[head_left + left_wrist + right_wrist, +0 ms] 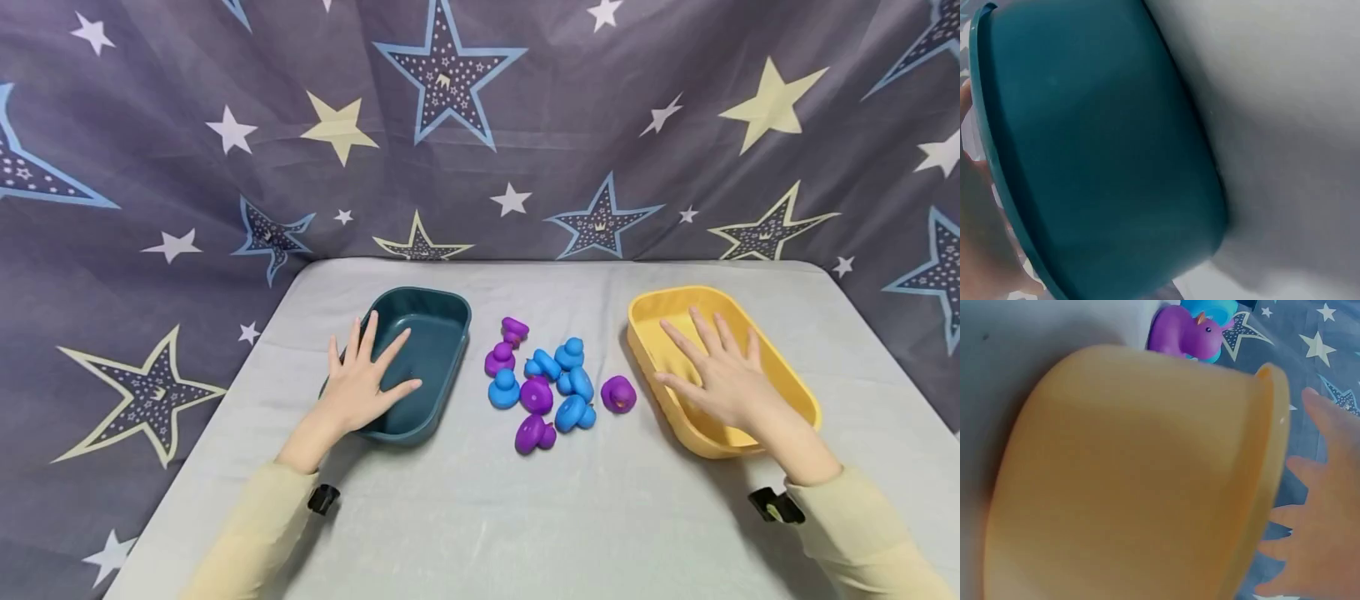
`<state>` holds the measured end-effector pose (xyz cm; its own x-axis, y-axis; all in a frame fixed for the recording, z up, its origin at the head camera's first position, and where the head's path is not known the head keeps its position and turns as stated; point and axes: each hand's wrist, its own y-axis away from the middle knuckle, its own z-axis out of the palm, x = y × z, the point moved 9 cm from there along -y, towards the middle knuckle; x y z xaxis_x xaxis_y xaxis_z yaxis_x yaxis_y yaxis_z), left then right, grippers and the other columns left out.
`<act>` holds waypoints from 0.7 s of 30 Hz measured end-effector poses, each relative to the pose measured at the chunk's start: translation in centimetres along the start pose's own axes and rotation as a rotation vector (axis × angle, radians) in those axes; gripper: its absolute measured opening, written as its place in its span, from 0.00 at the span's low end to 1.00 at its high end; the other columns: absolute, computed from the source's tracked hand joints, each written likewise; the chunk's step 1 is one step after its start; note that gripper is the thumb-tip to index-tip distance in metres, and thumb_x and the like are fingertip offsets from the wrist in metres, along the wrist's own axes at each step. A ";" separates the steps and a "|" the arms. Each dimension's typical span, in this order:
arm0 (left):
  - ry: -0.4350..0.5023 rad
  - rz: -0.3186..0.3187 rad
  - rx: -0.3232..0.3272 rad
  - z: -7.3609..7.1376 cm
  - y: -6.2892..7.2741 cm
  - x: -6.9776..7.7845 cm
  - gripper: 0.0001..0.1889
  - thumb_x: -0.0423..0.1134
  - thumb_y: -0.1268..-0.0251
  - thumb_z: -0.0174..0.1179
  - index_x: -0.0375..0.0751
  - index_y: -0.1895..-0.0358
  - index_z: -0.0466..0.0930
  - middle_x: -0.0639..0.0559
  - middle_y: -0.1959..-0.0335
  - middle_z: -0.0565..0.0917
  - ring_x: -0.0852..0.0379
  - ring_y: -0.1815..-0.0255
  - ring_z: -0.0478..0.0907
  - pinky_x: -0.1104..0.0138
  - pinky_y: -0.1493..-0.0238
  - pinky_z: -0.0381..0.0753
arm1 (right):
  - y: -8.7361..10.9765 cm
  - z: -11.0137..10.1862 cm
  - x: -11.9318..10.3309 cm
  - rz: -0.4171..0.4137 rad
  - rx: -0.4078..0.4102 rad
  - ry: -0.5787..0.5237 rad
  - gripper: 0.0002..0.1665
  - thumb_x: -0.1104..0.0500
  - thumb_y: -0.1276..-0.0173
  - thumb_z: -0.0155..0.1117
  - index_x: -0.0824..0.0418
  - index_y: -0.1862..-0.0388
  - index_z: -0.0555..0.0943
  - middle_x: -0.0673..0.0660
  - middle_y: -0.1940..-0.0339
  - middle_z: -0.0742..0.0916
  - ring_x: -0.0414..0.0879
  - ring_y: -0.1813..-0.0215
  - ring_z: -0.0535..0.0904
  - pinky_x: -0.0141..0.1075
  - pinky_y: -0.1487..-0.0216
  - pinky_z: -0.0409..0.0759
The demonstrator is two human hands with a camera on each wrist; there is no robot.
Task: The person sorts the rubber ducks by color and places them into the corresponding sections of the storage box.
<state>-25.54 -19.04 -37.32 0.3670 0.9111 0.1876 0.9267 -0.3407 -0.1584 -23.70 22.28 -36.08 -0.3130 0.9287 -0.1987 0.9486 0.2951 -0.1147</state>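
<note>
My left hand (356, 387), fingers spread wide, hovers over the near left part of a dark teal plastic bin (431, 367). In the left wrist view the bin's outer wall (1104, 150) fills much of the picture, with the hand beyond its rim. On the other side, my right hand (723, 379) is held spread over a yellow bin (675, 412) and grips nothing. Between the bins lies a loose cluster of blue rubber ducks (504, 389) and purple rubber ducks (536, 396), several of each, some tipped over. One purple duck (618, 394) sits apart, nearest the yellow bin.
A light grey cloth (480, 517) covers the table. Behind it and along the sides hangs a dark curtain (495, 200) printed with stars. Black wrist cameras are strapped under both sleeves.
</note>
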 end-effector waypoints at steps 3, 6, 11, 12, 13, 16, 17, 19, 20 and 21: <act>0.005 -0.005 0.018 -0.4 0.3 -0.4 0.39 0.66 0.46 0.47 0.64 0.32 0.45 0.45 0.30 0.31 0.42 0.32 0.26 0.39 0.42 0.28 | -0.2 0.0 -0.7 -0.023 -0.001 -0.015 0.40 0.36 0.37 0.45 0.46 0.30 0.47 0.64 0.30 0.46 0.68 0.33 0.39 0.65 0.44 0.28; 0.014 0.002 0.036 -0.7 0.7 -0.7 0.38 0.65 0.45 0.49 0.63 0.32 0.46 0.44 0.30 0.33 0.42 0.32 0.27 0.40 0.42 0.29 | -0.3 -0.1 -1.6 -0.048 0.006 -0.031 0.40 0.37 0.38 0.47 0.47 0.30 0.50 0.64 0.30 0.48 0.66 0.33 0.40 0.64 0.43 0.28; 0.044 0.013 0.056 -1.3 1.3 -1.3 0.37 0.62 0.44 0.51 0.59 0.32 0.49 0.41 0.30 0.35 0.42 0.32 0.27 0.40 0.42 0.28 | -0.6 0.2 -3.2 -0.108 0.013 -0.050 0.39 0.39 0.38 0.51 0.48 0.31 0.53 0.65 0.31 0.51 0.66 0.33 0.43 0.62 0.42 0.28; 0.046 0.014 0.063 -1.3 1.3 -1.5 0.37 0.61 0.44 0.51 0.58 0.32 0.50 0.41 0.30 0.36 0.42 0.32 0.27 0.39 0.42 0.29 | -0.7 0.3 -3.5 -0.120 0.014 -0.054 0.40 0.39 0.39 0.51 0.48 0.31 0.53 0.65 0.31 0.51 0.67 0.33 0.43 0.62 0.41 0.28; 0.052 0.013 0.068 -1.4 1.4 -1.6 0.37 0.61 0.44 0.51 0.57 0.32 0.51 0.41 0.30 0.36 0.42 0.32 0.27 0.40 0.42 0.28 | -0.7 0.4 -3.7 -0.130 0.013 -0.060 0.40 0.39 0.39 0.52 0.49 0.31 0.53 0.65 0.31 0.51 0.66 0.33 0.43 0.61 0.41 0.28; 0.076 0.015 0.089 -1.7 1.7 -2.0 0.36 0.60 0.44 0.52 0.54 0.33 0.53 0.40 0.30 0.38 0.42 0.32 0.28 0.40 0.42 0.29 | -0.9 0.7 -4.5 -0.151 0.006 -0.085 0.41 0.39 0.40 0.53 0.50 0.31 0.54 0.64 0.30 0.51 0.65 0.33 0.43 0.60 0.40 0.29; 0.086 0.017 0.098 -1.8 1.8 -2.1 0.36 0.59 0.44 0.53 0.53 0.33 0.54 0.40 0.30 0.38 0.42 0.32 0.29 0.40 0.42 0.29 | -0.9 0.8 -4.8 -0.158 0.003 -0.095 0.41 0.39 0.40 0.53 0.51 0.31 0.54 0.64 0.30 0.52 0.65 0.33 0.43 0.60 0.40 0.30; 0.110 0.017 0.111 -2.0 1.9 -2.4 0.35 0.58 0.44 0.54 0.52 0.34 0.56 0.39 0.31 0.39 0.41 0.32 0.29 0.40 0.42 0.29 | -1.0 1.0 -5.3 -0.167 -0.011 -0.122 0.41 0.38 0.40 0.53 0.51 0.31 0.54 0.64 0.30 0.52 0.64 0.32 0.43 0.60 0.39 0.31; 0.119 0.015 0.117 -2.1 2.0 -2.5 0.35 0.57 0.44 0.54 0.52 0.34 0.56 0.39 0.31 0.40 0.41 0.32 0.30 0.40 0.41 0.29 | -1.0 1.1 -5.5 -0.172 -0.020 -0.135 0.41 0.38 0.40 0.53 0.51 0.31 0.54 0.63 0.30 0.52 0.63 0.32 0.42 0.59 0.39 0.32; 0.127 0.012 0.121 -2.2 2.1 -2.7 0.34 0.57 0.43 0.53 0.52 0.34 0.56 0.38 0.31 0.41 0.41 0.32 0.31 0.41 0.41 0.29 | -1.1 1.2 -5.8 -0.180 -0.026 -0.148 0.41 0.38 0.40 0.53 0.50 0.31 0.55 0.63 0.30 0.52 0.62 0.32 0.42 0.59 0.39 0.32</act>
<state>-24.36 -22.69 -36.05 0.3927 0.8677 0.3049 0.9084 -0.3141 -0.2759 -22.95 16.28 -35.99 -0.4787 0.8183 -0.3182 0.8773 0.4601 -0.1367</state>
